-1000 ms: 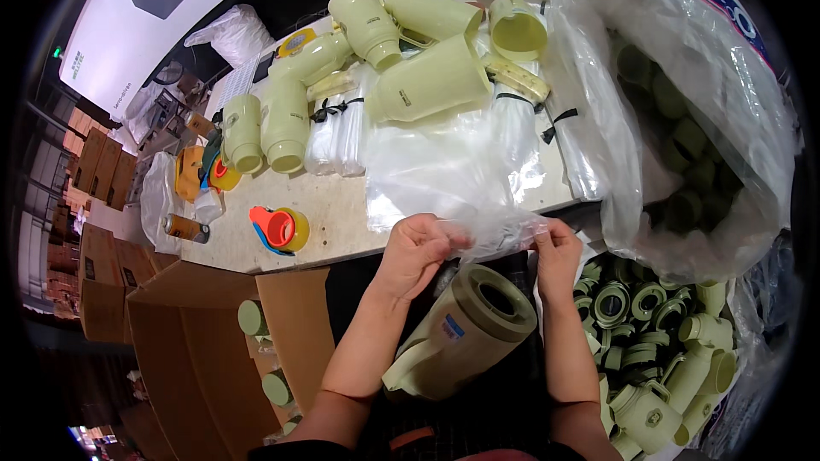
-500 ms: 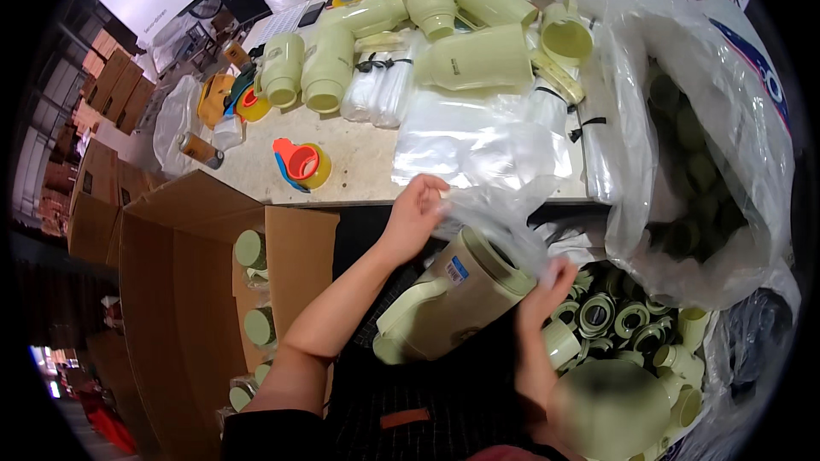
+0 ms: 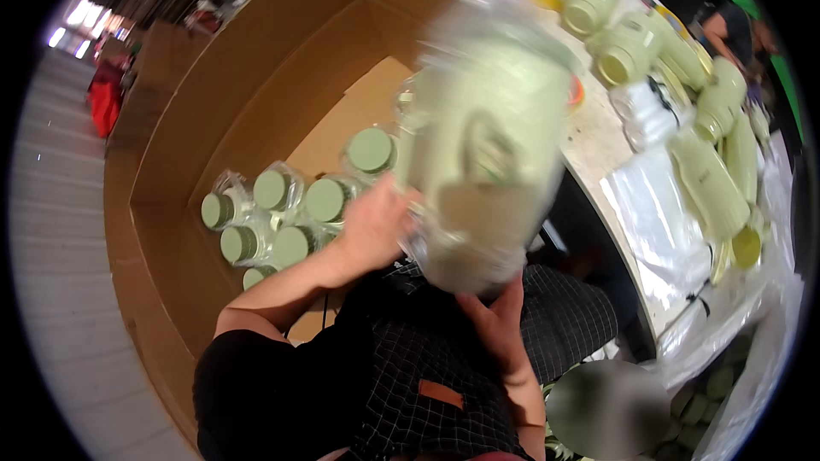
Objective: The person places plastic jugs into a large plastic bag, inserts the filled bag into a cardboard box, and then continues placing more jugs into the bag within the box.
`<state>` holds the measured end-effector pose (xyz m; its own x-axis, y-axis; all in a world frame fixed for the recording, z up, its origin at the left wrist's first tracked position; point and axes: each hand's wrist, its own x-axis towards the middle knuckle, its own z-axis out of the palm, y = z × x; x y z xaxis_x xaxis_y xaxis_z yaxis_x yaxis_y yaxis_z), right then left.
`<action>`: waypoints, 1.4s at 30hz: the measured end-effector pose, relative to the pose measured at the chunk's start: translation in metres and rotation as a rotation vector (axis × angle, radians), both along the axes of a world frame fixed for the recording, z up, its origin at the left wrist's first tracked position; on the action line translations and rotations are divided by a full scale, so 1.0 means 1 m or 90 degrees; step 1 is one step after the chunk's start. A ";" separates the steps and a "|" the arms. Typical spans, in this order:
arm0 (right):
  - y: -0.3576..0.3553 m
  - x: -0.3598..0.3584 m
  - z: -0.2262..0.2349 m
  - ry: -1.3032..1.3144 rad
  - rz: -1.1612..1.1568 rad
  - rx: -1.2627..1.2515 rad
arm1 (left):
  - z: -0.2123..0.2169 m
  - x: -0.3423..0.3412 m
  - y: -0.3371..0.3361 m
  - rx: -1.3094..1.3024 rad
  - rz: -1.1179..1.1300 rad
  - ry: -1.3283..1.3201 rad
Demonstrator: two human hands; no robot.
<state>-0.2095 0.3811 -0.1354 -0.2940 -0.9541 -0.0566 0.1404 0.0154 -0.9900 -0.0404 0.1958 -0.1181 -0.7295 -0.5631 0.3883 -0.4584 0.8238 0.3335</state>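
A large pale green jug in a clear plastic bag (image 3: 483,141) is held up in front of me, blurred by motion. My left hand (image 3: 376,226) grips its left side. My right hand (image 3: 495,320) supports it from below. Under and left of the jug stands an open cardboard box (image 3: 256,60) on the floor. Inside it lie several bagged green jugs (image 3: 286,213) with round green lids facing up.
A speckled table (image 3: 598,141) at the right carries several more pale green jugs (image 3: 632,43), clear plastic bags (image 3: 649,213) and an orange-red tape roll (image 3: 576,90). Another person (image 3: 735,30) stands at the far right. A big bag of green lids (image 3: 717,384) lies low right.
The view has swung left from the table to the cardboard box. The jug, which lay in my lap as the bag went over it, is now bagged and lifted over the box.
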 end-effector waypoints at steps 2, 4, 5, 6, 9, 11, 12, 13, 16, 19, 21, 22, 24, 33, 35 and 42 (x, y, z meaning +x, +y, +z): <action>-0.040 0.005 0.033 0.172 0.076 -0.106 | 0.008 0.045 -0.029 0.028 0.202 -0.059; -0.070 0.023 0.056 0.158 0.153 -0.188 | -0.032 0.110 -0.071 0.061 0.165 0.082; -0.080 0.033 0.061 0.148 0.187 -0.218 | -0.065 0.144 -0.094 0.088 0.244 0.118; -0.086 0.039 0.057 0.141 0.203 -0.225 | -0.086 0.157 -0.108 0.194 0.328 0.167; -0.078 0.028 0.036 0.152 0.177 -0.129 | -0.144 0.171 -0.143 0.613 0.550 0.256; -0.046 0.006 0.012 0.079 0.095 -0.031 | -0.184 0.186 -0.169 0.874 0.645 0.118; -0.025 -0.008 -0.003 0.004 0.028 0.009 | -0.208 0.194 -0.172 0.925 0.612 0.134; -0.005 -0.021 -0.020 -0.018 -0.056 0.051 | -0.220 0.170 -0.166 0.960 0.587 0.197; 0.024 -0.066 -0.039 0.002 -0.136 0.116 | -0.208 0.205 -0.142 1.101 0.388 0.154; 0.021 -0.156 -0.011 0.180 -0.374 0.081 | -0.134 0.248 -0.111 0.926 0.651 -0.153; 0.038 -0.251 -0.010 0.384 -0.672 0.099 | -0.128 0.259 -0.082 0.623 0.628 -0.059; 0.028 -0.310 0.000 0.580 -0.822 0.101 | -0.125 0.242 -0.089 0.417 0.563 -0.030; 0.054 -0.391 -0.005 0.703 -1.017 0.125 | -0.090 0.185 -0.077 0.228 0.429 -0.059; 0.061 -0.301 -0.010 0.109 -0.900 -0.213 | -0.039 -0.160 -0.048 0.526 -0.152 0.265; 0.048 -0.251 -0.030 -0.505 -0.842 -0.387 | -0.041 -0.218 -0.027 0.735 -0.245 0.255; 0.143 -0.178 -0.035 0.310 -0.869 -0.057 | -0.049 -0.200 0.037 1.051 -0.358 0.020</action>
<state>-0.3872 0.5246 -0.1708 -0.9306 0.0848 0.3561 -0.3495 0.0839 -0.9332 -0.2405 0.2327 -0.1674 -0.9625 -0.0500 -0.2666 -0.2378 -0.3179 0.9178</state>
